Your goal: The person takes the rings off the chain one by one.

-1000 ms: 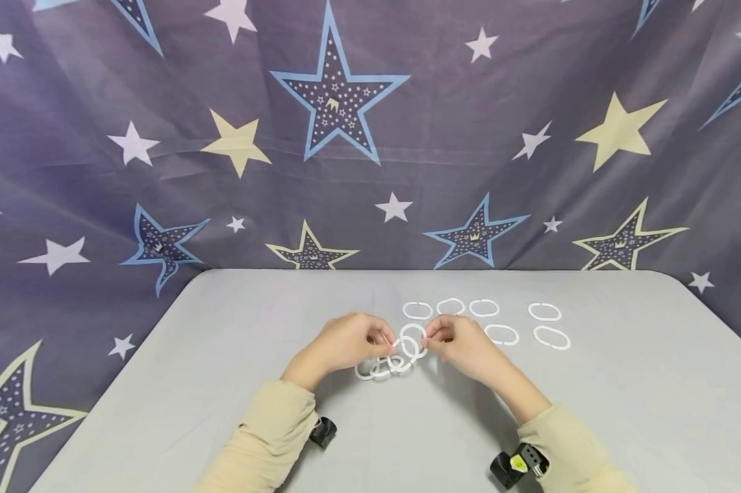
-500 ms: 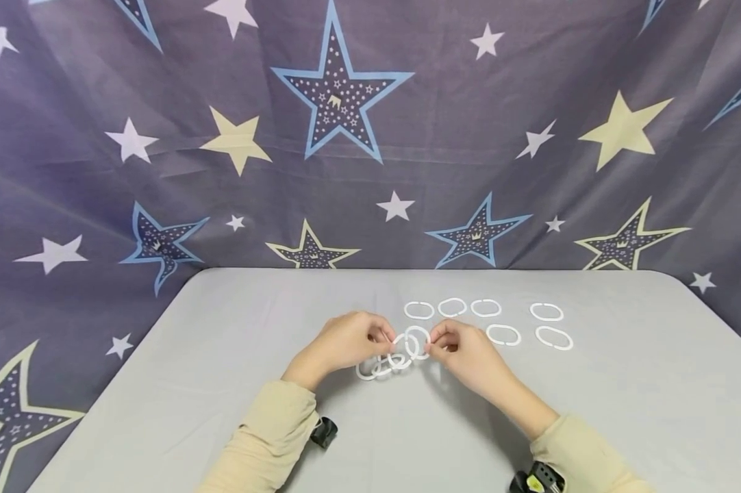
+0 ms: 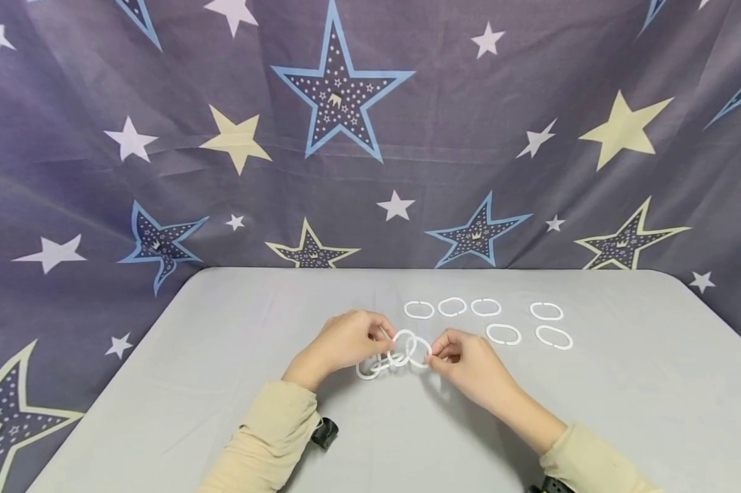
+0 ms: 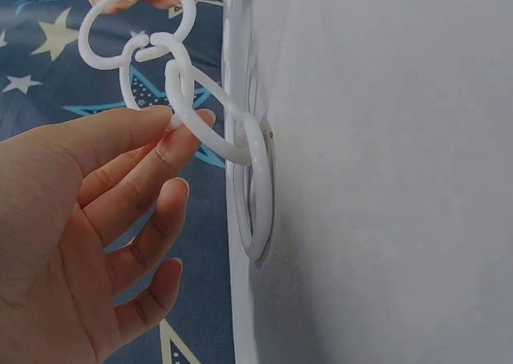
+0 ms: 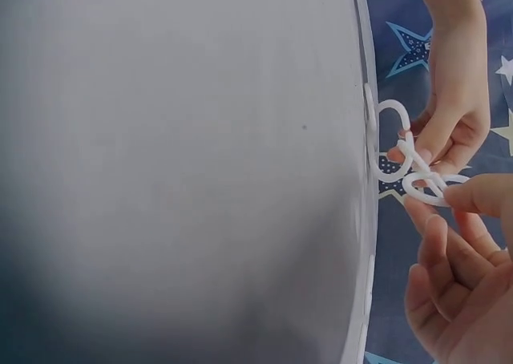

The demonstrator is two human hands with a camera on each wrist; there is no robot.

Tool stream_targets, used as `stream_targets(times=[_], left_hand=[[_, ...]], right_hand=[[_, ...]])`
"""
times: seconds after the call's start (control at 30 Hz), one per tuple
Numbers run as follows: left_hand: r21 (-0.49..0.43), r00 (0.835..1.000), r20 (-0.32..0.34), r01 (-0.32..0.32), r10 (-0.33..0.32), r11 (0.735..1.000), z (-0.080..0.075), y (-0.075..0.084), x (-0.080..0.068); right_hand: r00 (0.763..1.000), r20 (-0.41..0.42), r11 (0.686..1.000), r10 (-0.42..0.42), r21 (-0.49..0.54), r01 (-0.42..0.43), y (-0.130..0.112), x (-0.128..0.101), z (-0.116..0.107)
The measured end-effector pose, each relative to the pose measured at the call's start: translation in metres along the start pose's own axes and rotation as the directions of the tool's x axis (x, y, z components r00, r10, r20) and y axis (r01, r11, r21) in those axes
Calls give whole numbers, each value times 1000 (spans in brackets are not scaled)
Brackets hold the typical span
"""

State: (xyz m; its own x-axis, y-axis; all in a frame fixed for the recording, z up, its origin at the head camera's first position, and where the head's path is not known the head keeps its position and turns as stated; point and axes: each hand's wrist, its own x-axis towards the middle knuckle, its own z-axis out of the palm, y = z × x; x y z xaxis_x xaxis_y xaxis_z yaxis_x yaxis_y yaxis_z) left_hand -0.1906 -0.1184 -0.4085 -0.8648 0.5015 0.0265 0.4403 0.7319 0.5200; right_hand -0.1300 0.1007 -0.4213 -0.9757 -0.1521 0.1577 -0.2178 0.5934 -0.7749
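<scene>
Before me a smooth grey rounded-corner table fills the lower frame, and behind it a purple-grey star-printed fabric backdrop covers the whole upper frame under soft, even light.

A grey table with rounded far corners is seen, covered by a smooth grey cloth. Toward the far edge, right of the middle, seven loose white oval rings are laid flat. Three rings are set in a row nearest the far edge, with a fourth ring just nearer than them. Two more rings are placed further toward the right edge, one behind the other. Near the middle, the lower end of a chain of linked rings is rested on the cloth.
</scene>
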Motion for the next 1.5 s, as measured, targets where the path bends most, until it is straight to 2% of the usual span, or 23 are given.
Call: stream_targets(times=[0.47, 1.2, 1.5], left_hand=[[11, 1000, 9, -1, 1, 1000, 0, 3, 3], [-23, 999, -25, 34, -35, 999, 6, 9, -3], [-5, 999, -39, 37, -37, 999, 9, 6, 0]], right_hand=[[1000, 10, 1000, 18, 3, -18, -1, -6, -5], [994, 97, 998, -49, 43, 45, -2, -16, -12], [993, 69, 996, -92, 15, 91, 4, -12, -14]])
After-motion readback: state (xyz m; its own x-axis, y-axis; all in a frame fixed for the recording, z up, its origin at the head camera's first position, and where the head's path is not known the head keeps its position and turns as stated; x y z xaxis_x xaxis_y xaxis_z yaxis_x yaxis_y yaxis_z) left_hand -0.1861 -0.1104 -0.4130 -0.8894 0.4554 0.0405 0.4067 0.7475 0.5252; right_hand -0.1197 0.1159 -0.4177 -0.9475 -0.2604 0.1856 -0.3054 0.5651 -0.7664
